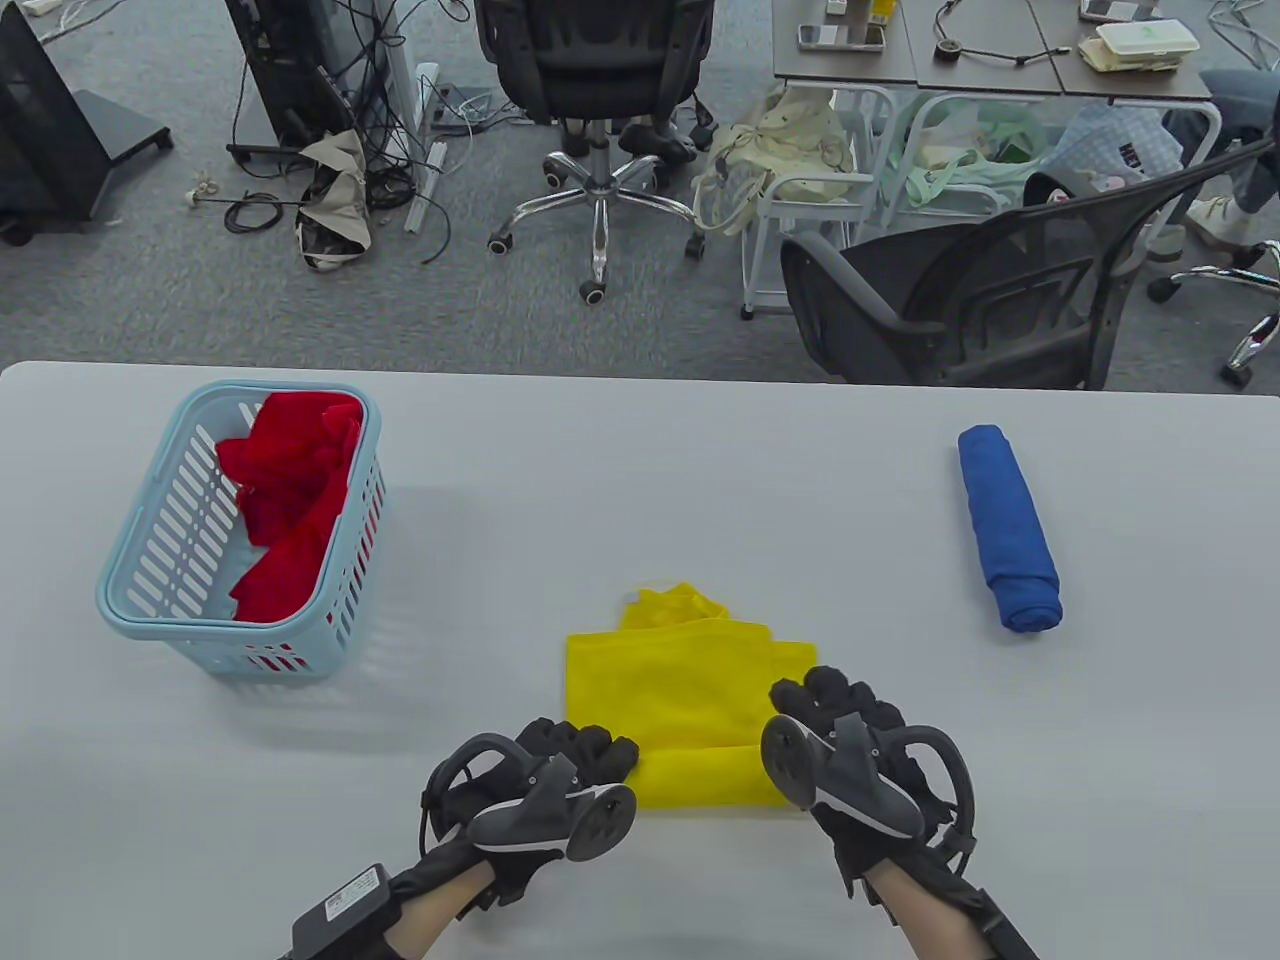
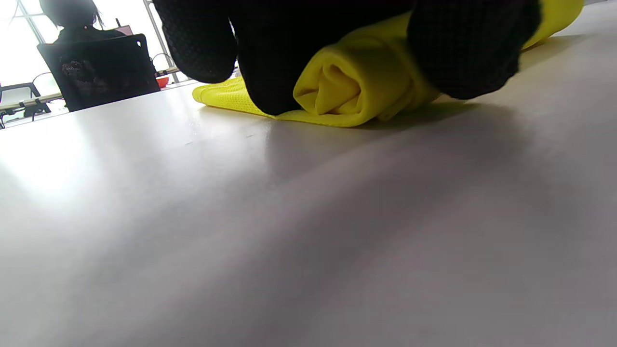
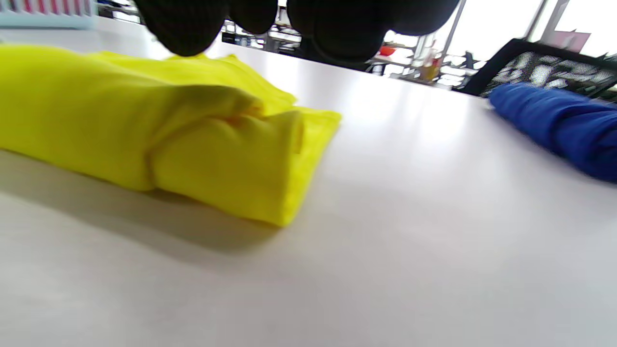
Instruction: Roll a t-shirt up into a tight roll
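Both hands at 6 o'clock: left hand (image 1: 545, 775) curls over the yellow t-shirt (image 1: 690, 690) roll's left end; right hand (image 1: 850, 745) hovers unclenched at its right end. Roll's axis runs 9-to-3; flat cloth extends toward 12.

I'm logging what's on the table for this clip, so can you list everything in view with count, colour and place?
t-shirt: one, yellow, near middle of the table, its near edge partly rolled
rolled shirt: one, blue, on the table's right side, lying apart
basket: one, light blue, on the table's left side
red cloth: crumpled, inside the basket; how many pieces is unclear
table: one, light grey
office chairs: at least two, black, on the carpet beyond the table
desk: grey, far right, with small items on top
left hand: black glove, holds the roll's left end
right hand: black glove, at the roll's right end; its hold is unclear
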`<action>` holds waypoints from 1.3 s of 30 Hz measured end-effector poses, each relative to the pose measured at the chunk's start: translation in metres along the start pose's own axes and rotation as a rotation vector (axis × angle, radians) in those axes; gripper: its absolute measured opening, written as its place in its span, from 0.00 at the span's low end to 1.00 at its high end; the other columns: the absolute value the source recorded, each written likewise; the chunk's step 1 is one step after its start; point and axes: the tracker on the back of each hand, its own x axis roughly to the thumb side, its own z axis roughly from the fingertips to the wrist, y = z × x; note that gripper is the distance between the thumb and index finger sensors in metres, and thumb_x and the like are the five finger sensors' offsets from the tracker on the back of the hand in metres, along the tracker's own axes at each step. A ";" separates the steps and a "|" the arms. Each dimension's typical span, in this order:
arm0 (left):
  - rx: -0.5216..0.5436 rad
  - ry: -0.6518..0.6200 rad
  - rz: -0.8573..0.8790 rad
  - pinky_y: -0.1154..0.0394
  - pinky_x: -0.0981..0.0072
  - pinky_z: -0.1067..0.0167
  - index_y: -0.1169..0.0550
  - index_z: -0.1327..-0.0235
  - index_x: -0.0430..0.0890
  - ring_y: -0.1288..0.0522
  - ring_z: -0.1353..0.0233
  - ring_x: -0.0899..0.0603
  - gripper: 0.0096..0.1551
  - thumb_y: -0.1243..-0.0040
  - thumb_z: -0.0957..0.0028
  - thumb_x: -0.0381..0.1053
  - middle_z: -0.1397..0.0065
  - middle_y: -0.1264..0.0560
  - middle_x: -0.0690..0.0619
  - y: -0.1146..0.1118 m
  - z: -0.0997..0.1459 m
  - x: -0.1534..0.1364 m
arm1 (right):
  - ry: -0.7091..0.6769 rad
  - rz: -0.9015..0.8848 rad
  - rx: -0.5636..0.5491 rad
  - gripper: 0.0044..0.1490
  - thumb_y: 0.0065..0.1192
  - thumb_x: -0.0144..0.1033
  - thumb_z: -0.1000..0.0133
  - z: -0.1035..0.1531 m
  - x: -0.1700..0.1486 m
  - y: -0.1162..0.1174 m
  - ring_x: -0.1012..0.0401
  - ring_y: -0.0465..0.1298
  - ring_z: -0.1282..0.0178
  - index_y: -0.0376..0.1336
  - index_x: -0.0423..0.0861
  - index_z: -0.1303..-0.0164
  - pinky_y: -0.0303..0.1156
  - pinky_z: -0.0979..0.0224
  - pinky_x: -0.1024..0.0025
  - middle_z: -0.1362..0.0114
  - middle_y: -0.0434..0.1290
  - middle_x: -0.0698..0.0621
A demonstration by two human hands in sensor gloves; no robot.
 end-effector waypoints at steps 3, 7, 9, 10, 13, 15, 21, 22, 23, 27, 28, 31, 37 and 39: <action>-0.004 0.003 0.004 0.30 0.43 0.25 0.35 0.21 0.55 0.25 0.28 0.44 0.39 0.44 0.46 0.63 0.21 0.30 0.49 0.000 0.000 0.000 | -0.201 -0.079 0.138 0.44 0.67 0.52 0.39 -0.004 0.016 0.019 0.45 0.60 0.16 0.52 0.51 0.16 0.58 0.22 0.42 0.13 0.52 0.44; -0.004 0.006 0.054 0.28 0.44 0.27 0.33 0.23 0.51 0.22 0.30 0.44 0.31 0.50 0.41 0.54 0.24 0.26 0.49 0.003 -0.002 -0.004 | -0.123 0.151 0.120 0.50 0.67 0.53 0.40 -0.011 0.026 0.026 0.46 0.59 0.14 0.45 0.55 0.14 0.56 0.20 0.41 0.11 0.49 0.48; -0.010 0.002 0.142 0.26 0.45 0.28 0.32 0.23 0.49 0.21 0.32 0.45 0.31 0.50 0.41 0.52 0.27 0.24 0.50 0.005 -0.002 -0.013 | -0.115 0.068 0.138 0.45 0.66 0.52 0.38 -0.017 0.017 0.026 0.48 0.61 0.14 0.47 0.58 0.14 0.57 0.20 0.42 0.12 0.53 0.51; -0.012 0.007 0.186 0.26 0.45 0.29 0.32 0.23 0.49 0.20 0.34 0.45 0.31 0.51 0.41 0.52 0.28 0.23 0.50 0.005 -0.002 -0.017 | -0.129 0.020 0.145 0.42 0.64 0.50 0.36 -0.019 0.014 0.026 0.48 0.62 0.15 0.48 0.57 0.15 0.58 0.21 0.43 0.12 0.54 0.51; -0.028 0.018 0.360 0.24 0.46 0.31 0.35 0.21 0.48 0.18 0.37 0.45 0.31 0.54 0.39 0.51 0.31 0.20 0.49 0.004 -0.002 -0.030 | -0.146 -0.128 0.172 0.37 0.57 0.46 0.33 -0.020 0.005 0.024 0.49 0.68 0.21 0.51 0.53 0.14 0.62 0.23 0.46 0.16 0.60 0.49; -0.028 0.030 0.413 0.26 0.45 0.30 0.40 0.18 0.52 0.19 0.37 0.44 0.32 0.56 0.37 0.52 0.31 0.21 0.48 0.002 -0.001 -0.034 | -0.160 -0.185 0.197 0.37 0.53 0.44 0.33 -0.020 0.005 0.025 0.49 0.70 0.25 0.50 0.50 0.13 0.64 0.25 0.47 0.18 0.62 0.45; -0.006 0.043 0.034 0.33 0.42 0.24 0.39 0.18 0.58 0.32 0.23 0.39 0.42 0.49 0.47 0.69 0.16 0.39 0.44 -0.003 0.000 -0.019 | -0.175 -0.359 0.270 0.37 0.42 0.43 0.31 -0.026 0.001 0.030 0.52 0.76 0.36 0.47 0.44 0.12 0.69 0.31 0.51 0.24 0.68 0.44; 0.001 0.043 -0.023 0.33 0.43 0.24 0.38 0.19 0.58 0.31 0.23 0.40 0.41 0.49 0.47 0.68 0.16 0.38 0.46 -0.003 -0.001 -0.017 | -0.166 -0.360 0.269 0.37 0.41 0.44 0.31 -0.026 0.000 0.030 0.52 0.76 0.36 0.47 0.44 0.12 0.70 0.32 0.52 0.24 0.68 0.45; 0.019 0.044 -0.077 0.31 0.44 0.24 0.37 0.20 0.58 0.29 0.24 0.43 0.38 0.48 0.45 0.66 0.18 0.35 0.49 -0.002 -0.002 -0.013 | -0.151 -0.347 0.260 0.37 0.41 0.44 0.31 -0.026 0.000 0.029 0.53 0.76 0.36 0.47 0.44 0.12 0.70 0.32 0.52 0.24 0.68 0.45; 0.030 0.021 0.046 0.23 0.50 0.30 0.28 0.26 0.54 0.18 0.36 0.48 0.31 0.47 0.44 0.60 0.32 0.21 0.55 0.003 -0.004 -0.017 | -0.061 -0.218 0.150 0.38 0.46 0.47 0.29 -0.020 0.004 0.023 0.48 0.68 0.24 0.43 0.48 0.11 0.63 0.26 0.48 0.16 0.56 0.43; 0.020 0.019 0.126 0.22 0.50 0.32 0.27 0.27 0.53 0.17 0.38 0.49 0.31 0.46 0.44 0.60 0.34 0.19 0.55 0.004 -0.004 -0.021 | -0.053 -0.177 0.117 0.37 0.47 0.47 0.29 -0.018 0.005 0.020 0.47 0.64 0.20 0.43 0.50 0.12 0.61 0.24 0.46 0.14 0.52 0.42; -0.020 0.035 0.331 0.20 0.51 0.35 0.27 0.27 0.50 0.15 0.43 0.49 0.32 0.47 0.44 0.59 0.38 0.17 0.53 0.002 -0.005 -0.036 | -0.084 -0.098 0.058 0.36 0.49 0.48 0.29 -0.014 0.010 0.013 0.46 0.59 0.17 0.44 0.54 0.13 0.57 0.21 0.45 0.12 0.47 0.44; -0.083 0.070 0.563 0.22 0.49 0.38 0.32 0.22 0.47 0.16 0.47 0.48 0.34 0.53 0.40 0.59 0.41 0.17 0.52 -0.005 -0.006 -0.055 | -0.127 0.017 0.137 0.51 0.59 0.55 0.36 -0.018 0.026 0.030 0.44 0.55 0.12 0.39 0.52 0.11 0.55 0.20 0.42 0.10 0.47 0.46; -0.059 0.084 0.488 0.24 0.47 0.35 0.41 0.16 0.52 0.17 0.44 0.46 0.36 0.57 0.39 0.60 0.38 0.18 0.51 -0.004 -0.004 -0.049 | -0.122 0.028 0.136 0.46 0.55 0.52 0.34 -0.020 0.027 0.029 0.46 0.59 0.14 0.41 0.53 0.11 0.57 0.20 0.44 0.11 0.51 0.46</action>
